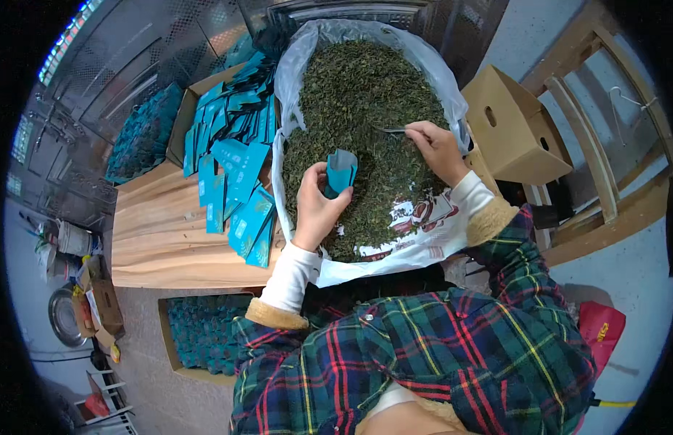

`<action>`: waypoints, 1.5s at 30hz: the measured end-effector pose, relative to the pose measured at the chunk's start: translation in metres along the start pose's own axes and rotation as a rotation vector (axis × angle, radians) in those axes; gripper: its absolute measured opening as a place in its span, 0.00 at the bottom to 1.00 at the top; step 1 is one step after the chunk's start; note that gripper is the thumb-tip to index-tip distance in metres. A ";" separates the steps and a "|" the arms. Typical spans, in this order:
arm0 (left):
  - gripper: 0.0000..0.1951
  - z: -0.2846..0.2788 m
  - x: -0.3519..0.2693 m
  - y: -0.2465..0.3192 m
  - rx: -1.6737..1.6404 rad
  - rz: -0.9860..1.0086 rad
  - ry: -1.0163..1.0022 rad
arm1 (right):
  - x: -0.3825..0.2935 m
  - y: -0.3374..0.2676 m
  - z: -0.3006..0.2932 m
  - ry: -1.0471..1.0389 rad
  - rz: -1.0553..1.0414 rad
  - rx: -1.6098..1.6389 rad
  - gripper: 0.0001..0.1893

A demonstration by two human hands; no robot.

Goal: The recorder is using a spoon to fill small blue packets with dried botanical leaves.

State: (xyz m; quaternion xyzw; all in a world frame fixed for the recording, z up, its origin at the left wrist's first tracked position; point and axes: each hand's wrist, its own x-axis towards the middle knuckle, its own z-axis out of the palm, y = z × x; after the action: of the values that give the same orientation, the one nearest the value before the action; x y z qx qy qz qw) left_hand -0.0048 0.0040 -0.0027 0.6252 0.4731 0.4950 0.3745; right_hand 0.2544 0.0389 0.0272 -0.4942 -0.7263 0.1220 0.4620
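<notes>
A large clear plastic bag (293,62), rolled open, holds a heap of dried, crumbled green leaves (369,76) in front of me. My left hand (321,209) grips a small teal pouch (342,173) upright over the heap, its mouth spread and its silvery inside showing. Between the fingertips of my right hand (438,149) is the thin handle of a metal utensil (392,130). Its far end lies at the leaves, and its shape there is hard to make out. White printed plastic (423,215) shows through where the leaves thin out on the near right.
Flat teal pouches (249,168) spread from a cardboard box onto the wooden tabletop (162,234) at left. Puffed teal pouches (146,133) lie beyond; more fill a floor box (203,331). At right stand a cardboard carton (510,125) with hand holes and a wooden frame (583,147).
</notes>
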 end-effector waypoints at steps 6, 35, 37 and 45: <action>0.27 0.005 0.006 0.002 0.188 0.057 -0.055 | 0.007 -0.032 -0.036 -0.132 -0.006 0.128 0.06; 0.30 0.002 -0.020 -0.012 -0.089 0.050 -0.019 | -0.020 0.011 -0.004 -0.341 0.534 0.421 0.10; 0.30 0.003 -0.018 -0.012 -0.051 0.066 -0.023 | -0.019 0.028 0.008 -0.260 0.509 0.407 0.10; 0.30 0.007 -0.015 -0.009 -0.014 0.047 -0.030 | 0.003 0.028 0.024 -0.040 0.235 0.247 0.11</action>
State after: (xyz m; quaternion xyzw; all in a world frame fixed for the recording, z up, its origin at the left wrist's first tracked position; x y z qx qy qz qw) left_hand -0.0011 -0.0081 -0.0170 0.6409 0.4490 0.4976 0.3741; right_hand 0.2518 0.0615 -0.0024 -0.5129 -0.6518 0.2732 0.4873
